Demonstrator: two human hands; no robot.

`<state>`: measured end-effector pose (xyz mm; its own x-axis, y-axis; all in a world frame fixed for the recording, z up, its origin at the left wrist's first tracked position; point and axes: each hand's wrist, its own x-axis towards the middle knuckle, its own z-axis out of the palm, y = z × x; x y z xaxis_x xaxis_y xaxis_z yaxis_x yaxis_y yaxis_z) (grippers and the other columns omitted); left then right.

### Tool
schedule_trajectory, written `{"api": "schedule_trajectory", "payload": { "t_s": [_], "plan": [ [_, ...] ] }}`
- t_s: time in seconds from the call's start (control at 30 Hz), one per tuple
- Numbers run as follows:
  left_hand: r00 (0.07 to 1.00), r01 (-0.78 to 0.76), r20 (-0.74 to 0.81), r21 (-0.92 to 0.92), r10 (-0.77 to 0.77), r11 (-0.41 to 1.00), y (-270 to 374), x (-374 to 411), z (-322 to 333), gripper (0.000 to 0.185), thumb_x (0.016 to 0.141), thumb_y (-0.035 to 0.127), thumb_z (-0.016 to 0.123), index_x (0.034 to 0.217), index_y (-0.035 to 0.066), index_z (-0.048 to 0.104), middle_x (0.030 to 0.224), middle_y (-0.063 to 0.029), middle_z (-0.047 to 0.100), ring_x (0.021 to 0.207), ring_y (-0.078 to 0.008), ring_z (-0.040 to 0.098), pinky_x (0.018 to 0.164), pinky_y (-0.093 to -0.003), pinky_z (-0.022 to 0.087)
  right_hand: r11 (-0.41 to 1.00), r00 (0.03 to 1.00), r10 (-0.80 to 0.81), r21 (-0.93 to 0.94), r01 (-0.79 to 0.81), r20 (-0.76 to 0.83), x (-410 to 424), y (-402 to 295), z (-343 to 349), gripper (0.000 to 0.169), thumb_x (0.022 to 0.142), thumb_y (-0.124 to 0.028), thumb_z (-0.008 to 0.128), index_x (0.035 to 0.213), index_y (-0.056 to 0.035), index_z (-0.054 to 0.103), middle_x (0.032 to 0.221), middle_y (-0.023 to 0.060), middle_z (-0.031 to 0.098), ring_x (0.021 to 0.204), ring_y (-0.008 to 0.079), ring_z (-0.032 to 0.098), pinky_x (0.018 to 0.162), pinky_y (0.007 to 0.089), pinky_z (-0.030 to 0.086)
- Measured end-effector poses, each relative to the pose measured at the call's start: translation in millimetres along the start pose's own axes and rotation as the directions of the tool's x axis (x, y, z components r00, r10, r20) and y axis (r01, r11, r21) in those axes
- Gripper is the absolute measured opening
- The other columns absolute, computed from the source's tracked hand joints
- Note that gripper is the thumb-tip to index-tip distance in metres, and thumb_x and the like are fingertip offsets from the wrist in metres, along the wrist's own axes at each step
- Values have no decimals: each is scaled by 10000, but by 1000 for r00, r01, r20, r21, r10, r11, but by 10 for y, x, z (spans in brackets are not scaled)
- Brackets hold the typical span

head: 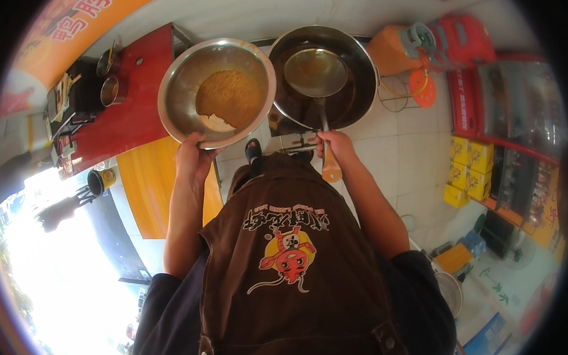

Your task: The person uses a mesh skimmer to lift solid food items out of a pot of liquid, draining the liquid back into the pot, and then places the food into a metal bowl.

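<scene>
My left hand [194, 154] grips the near rim of a wide stainless steel basin [179, 98]. A brown, grainy-looking mass [230, 93] lies in the basin, with a pale patch at its near edge. My right hand [340, 145] is closed around the handle of a round long-handled strainer or ladle [316, 73], whose end is wooden. Its round head is over or inside a large metal pot [368, 103]; I cannot tell whether it touches the dark liquid [309, 113] there. The basin's right rim is close beside the pot.
A red-topped counter [141, 97] with small metal pots [112, 91] stands to the left, near a wooden tabletop [147, 191]. Right of the pot are a gas cylinder [387, 49] and an orange perforated disc [422, 87]. Yellow boxes [469, 170] are stacked by a red-framed display fridge [516, 101].
</scene>
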<state>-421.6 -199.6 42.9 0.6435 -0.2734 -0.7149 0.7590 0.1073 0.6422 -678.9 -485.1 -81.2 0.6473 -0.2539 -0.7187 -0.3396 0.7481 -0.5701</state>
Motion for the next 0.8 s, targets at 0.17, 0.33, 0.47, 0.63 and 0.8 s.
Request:
{"api": "schedule_trajectory", "payload": {
  "t_s": [0.17,0.33,0.47,0.63,0.8],
  "plan": [
    [999,19,29,54,-20,998,11,54,-21,429,952,67,509,1346,-99,478,1280,-226,614,1107,-363,676,841,-498,633,998,992,56,8,-56,-113,-347,-13,-24,134,943,-113,635,961,14,595,805,103,624,657,220,619,551,385,525],
    [998,-14,55,99,9,995,0,197,55,473,936,60,507,1377,-105,460,1261,-231,636,1079,-376,689,796,-488,638,993,983,43,-96,-61,-179,-954,-158,-49,160,938,-115,637,1032,2,582,826,73,590,634,183,606,536,359,519],
    [993,-31,120,190,8,981,21,270,207,462,947,65,500,1374,-106,459,1275,-250,627,1065,-367,697,787,-468,657,968,963,-14,-243,-54,-270,-1654,-302,-38,285,920,-78,639,1188,-2,579,832,63,593,573,163,585,492,346,502],
    [992,-43,122,274,9,961,93,374,546,425,959,76,483,1354,-82,501,1233,-223,655,1029,-351,707,786,-465,640,881,921,-176,-474,-10,-347,-2501,-609,308,467,928,-31,606,1391,-5,557,844,39,593,543,126,566,468,287,483],
    [989,-103,137,315,62,943,-27,663,821,357,917,53,571,1219,-137,580,1076,-218,700,867,-338,737,671,-418,668,784,861,-364,-616,77,-356,-2991,-660,520,706,920,5,618,1589,-50,399,876,36,614,566,94,564,482,273,485]
  ]
}}
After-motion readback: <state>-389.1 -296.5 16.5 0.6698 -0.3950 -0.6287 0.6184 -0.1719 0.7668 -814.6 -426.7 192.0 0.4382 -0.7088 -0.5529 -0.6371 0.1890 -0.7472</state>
